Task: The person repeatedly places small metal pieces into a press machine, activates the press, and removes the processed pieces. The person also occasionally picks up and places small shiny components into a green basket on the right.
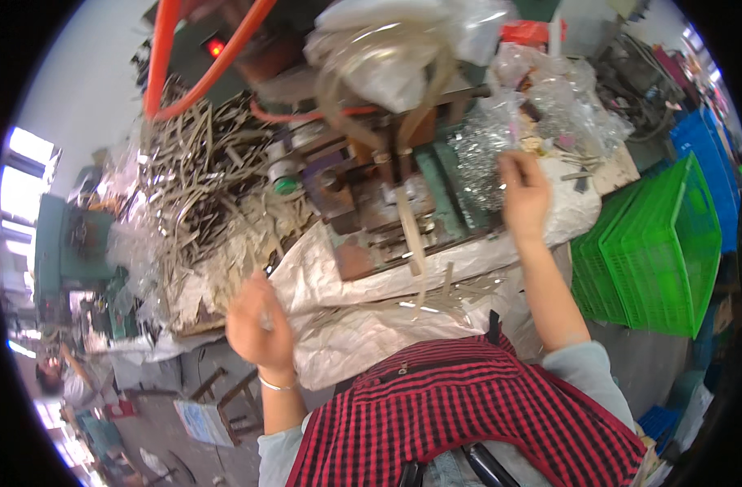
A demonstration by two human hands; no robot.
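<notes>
My left hand [261, 322], blurred and with a bangle at the wrist, hovers at the near edge of a heap of thin metal strips [194, 164]. Whether its fingers hold a strip cannot be made out. My right hand [525, 198] has bent fingers beside a pile of small shiny metal pieces [483, 158]; anything pinched in it is too blurred to tell. Between both hands stands the bed of a press machine [377, 207]. A pale metal strip [410, 231] runs out of its tooling towards me, over a white woven sheet [353, 341].
Orange tubing [200, 91] loops above at the left, near a red light [215, 47]. A green button [284, 185] faces me left of the tooling. Green plastic crates [639, 255] stand at right. Several flat strips [450, 298] lie on the sheet before me. Another person [72, 377] is far left.
</notes>
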